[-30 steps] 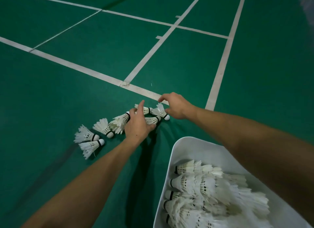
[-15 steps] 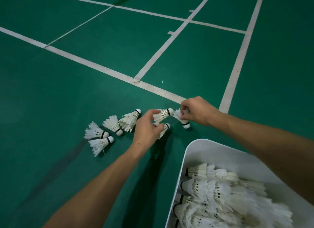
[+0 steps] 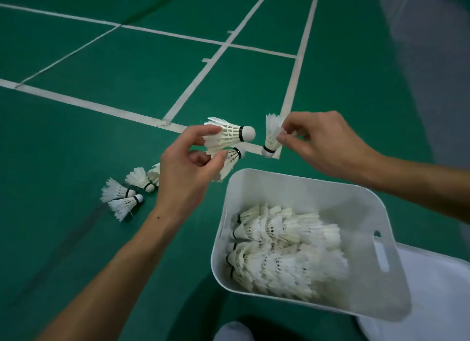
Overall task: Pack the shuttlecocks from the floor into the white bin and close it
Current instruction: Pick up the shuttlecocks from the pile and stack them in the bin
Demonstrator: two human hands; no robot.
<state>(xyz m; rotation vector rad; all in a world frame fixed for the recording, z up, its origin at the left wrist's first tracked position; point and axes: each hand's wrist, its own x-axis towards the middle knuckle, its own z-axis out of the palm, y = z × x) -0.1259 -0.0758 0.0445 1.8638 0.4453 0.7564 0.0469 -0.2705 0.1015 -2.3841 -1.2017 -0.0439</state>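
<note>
My left hand (image 3: 187, 172) is raised above the floor and pinches two white shuttlecocks (image 3: 229, 137) by their feathers, cork ends pointing right. To its right, my right hand (image 3: 318, 142) pinches one shuttlecock (image 3: 272, 134) by the feathers, its cork hanging down. Both hands are just beyond the far rim of the white bin (image 3: 366, 239), which stands open with many shuttlecocks (image 3: 282, 251) stacked inside. Several more shuttlecocks (image 3: 127, 195) lie on the green floor to the left of my left hand, one partly hidden behind it.
The green court floor (image 3: 101, 127) carries white lines running away from me. A flat white piece (image 3: 432, 289), perhaps the bin's lid, lies under the bin's right side. A light-coloured shape (image 3: 234, 331) shows at the bottom edge.
Both hands have lifted off the floor with shuttlecocks, two in the left and one in the right, and come toward the bin. The view has shifted so more of the bin shows.
</note>
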